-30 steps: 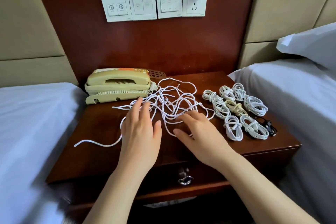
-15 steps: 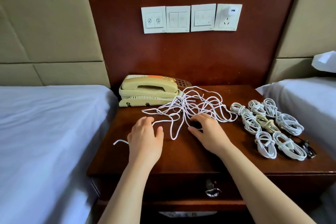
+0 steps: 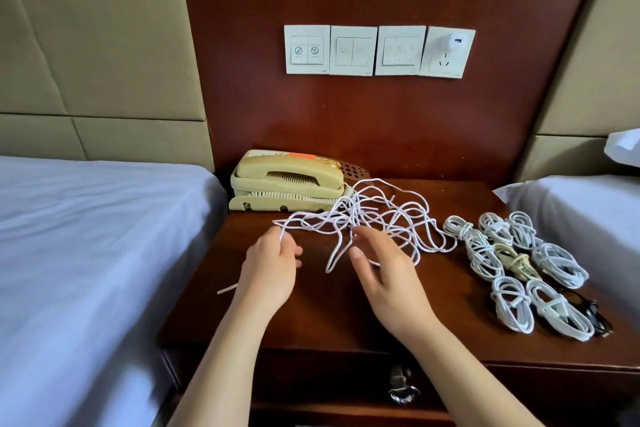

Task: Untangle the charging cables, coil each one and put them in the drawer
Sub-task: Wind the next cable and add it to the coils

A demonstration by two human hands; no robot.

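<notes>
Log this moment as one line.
left hand: pinching cord | right hand: open at tangle | coiled cables: on nightstand | drawer: shut

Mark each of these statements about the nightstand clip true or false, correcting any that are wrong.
1. The left hand pinches a strand of the tangled white cable. True.
2. The coiled cables lie to the left of the tangle. False: they lie to its right, on the nightstand.
3. The drawer stands wide open. False: its front looks shut, handle facing out.
4. A beige telephone sits at the back of the nightstand, handset on its cradle. True.
5. The right hand grips a coiled cable. False: its fingers are spread open at the tangle.
</notes>
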